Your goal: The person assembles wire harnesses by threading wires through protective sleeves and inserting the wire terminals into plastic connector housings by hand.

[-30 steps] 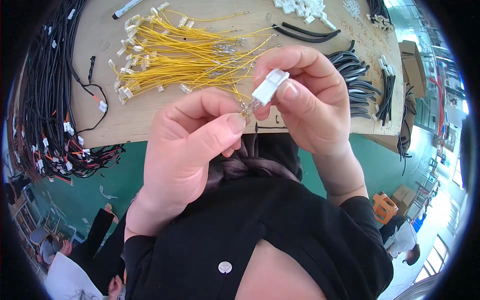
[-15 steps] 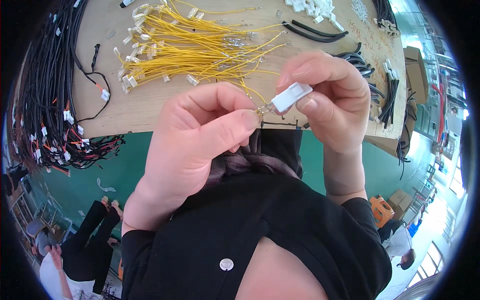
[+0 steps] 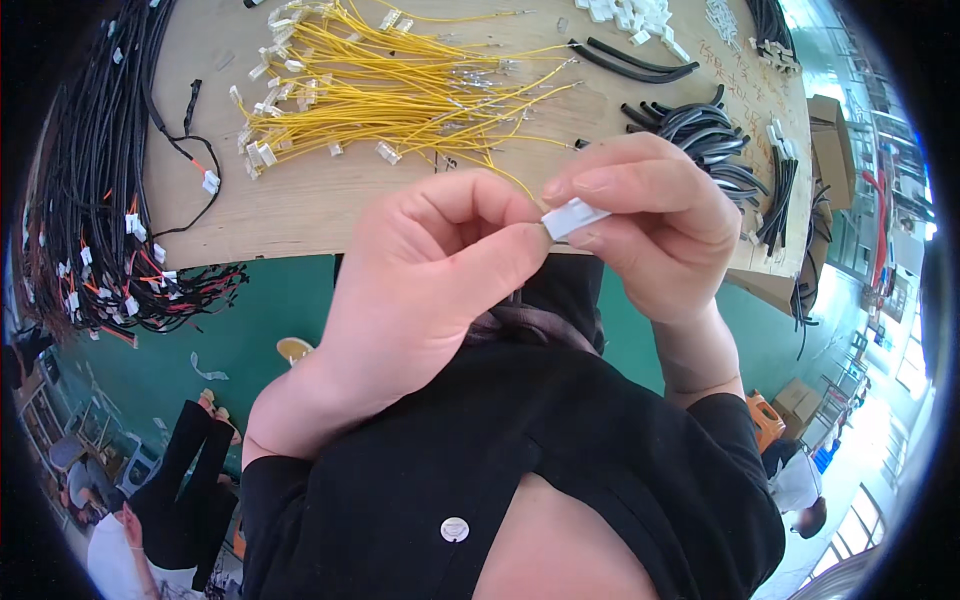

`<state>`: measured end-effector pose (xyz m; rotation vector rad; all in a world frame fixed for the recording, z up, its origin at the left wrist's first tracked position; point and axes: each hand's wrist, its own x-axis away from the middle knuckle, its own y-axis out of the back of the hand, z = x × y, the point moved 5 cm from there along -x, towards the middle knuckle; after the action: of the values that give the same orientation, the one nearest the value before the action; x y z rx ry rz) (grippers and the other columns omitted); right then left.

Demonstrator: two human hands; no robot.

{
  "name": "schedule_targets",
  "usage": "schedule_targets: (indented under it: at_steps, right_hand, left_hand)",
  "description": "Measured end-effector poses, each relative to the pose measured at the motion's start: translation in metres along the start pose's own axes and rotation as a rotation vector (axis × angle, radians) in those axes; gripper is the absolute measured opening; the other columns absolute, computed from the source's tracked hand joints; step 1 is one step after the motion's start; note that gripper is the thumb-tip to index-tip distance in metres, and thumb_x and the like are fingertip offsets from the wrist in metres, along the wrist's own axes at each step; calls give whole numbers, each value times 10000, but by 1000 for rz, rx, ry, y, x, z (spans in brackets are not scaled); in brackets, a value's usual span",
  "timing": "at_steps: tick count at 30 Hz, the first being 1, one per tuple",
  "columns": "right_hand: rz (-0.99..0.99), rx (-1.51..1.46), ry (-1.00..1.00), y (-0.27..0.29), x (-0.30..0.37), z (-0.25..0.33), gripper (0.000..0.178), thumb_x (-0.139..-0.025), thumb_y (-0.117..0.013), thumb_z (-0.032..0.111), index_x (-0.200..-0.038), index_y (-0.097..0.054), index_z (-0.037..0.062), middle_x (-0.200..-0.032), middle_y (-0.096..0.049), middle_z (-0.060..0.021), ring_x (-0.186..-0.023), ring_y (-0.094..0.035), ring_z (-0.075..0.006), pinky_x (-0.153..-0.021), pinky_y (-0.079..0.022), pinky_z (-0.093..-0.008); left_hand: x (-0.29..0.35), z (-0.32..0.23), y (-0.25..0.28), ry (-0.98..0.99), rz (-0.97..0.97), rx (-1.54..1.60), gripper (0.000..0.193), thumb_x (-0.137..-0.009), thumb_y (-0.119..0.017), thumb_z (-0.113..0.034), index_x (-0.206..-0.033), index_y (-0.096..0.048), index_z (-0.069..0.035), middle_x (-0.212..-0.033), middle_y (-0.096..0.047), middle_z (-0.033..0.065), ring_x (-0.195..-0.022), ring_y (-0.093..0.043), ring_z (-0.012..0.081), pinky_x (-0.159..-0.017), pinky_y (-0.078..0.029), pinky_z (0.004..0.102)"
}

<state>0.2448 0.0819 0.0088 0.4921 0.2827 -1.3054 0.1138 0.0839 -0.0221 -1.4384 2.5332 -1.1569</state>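
Right hand (image 3: 668, 215) pinches the connector (image 3: 572, 219) by the near edge of the table (image 3: 265, 225); left hand (image 3: 425, 275), fingertips closed on a wire (image 3: 516, 181), meets it!

On my remote feed I see a pale wooden table (image 3: 290, 228) over a green floor (image 3: 285, 305), an orange stool (image 3: 766, 422) beside a cardboard box (image 3: 797, 403), and bright paned windows (image 3: 862, 520) at lower right.

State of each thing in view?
White connector: held up, tilted
Left hand: pinched at the connector's left end
Right hand: gripping the connector's right end
Yellow wires: spread loose on the table
Black tubes: curved, heaped
Black cables: bundled, overhanging the table's edge
White pieces: heaped loose
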Motion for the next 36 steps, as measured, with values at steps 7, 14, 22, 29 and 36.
schedule_targets:
  at_steps: [7,14,22,29,36]
  right_hand:
    - [-299,-841,-459,-11,13,-16,223,-722,-599,87,-901,-483,22,-809,-529,-145,-669,-521,-156,-558,-438,-227]
    - [-260,-590,-328,-10,13,-10,231,-715,-609,88,-900,-485,24,-817,-531,-152,-691,-534,-163,-566,-444,-232]
    - [-107,-157,-73,-4,16,0,208,-718,-595,64,-888,-489,7,-809,-544,-153,-703,-552,-173,-614,-447,-236]
    - [-191,-522,-315,-10,13,-10,213,-721,-600,58,-892,-487,1,-809,-552,-150,-723,-547,-170,-614,-439,-247]
    - [-94,-348,-309,-5,12,-11,182,-703,-609,13,-861,-521,-8,-792,-567,-136,-715,-555,-181,-604,-438,-252]
  left_hand:
    - [4,-3,-11,51,10,111,97,-782,-546,-93,-823,-528,-7,-724,-510,-9,-612,-445,36,-553,-357,155]
    - [7,-3,-6,38,67,21,79,-798,-518,-87,-810,-529,-9,-707,-502,-12,-597,-420,27,-530,-328,147]
    - [9,1,-9,30,37,14,52,-795,-511,-46,-801,-526,3,-688,-490,-26,-586,-391,12,-511,-291,138]
    - [7,1,-7,80,81,41,126,-803,-531,-132,-796,-533,-6,-683,-513,-5,-578,-423,30,-521,-333,151]
    - [6,12,3,121,19,66,82,-796,-533,-99,-769,-538,-22,-660,-527,14,-555,-457,46,-505,-352,161]
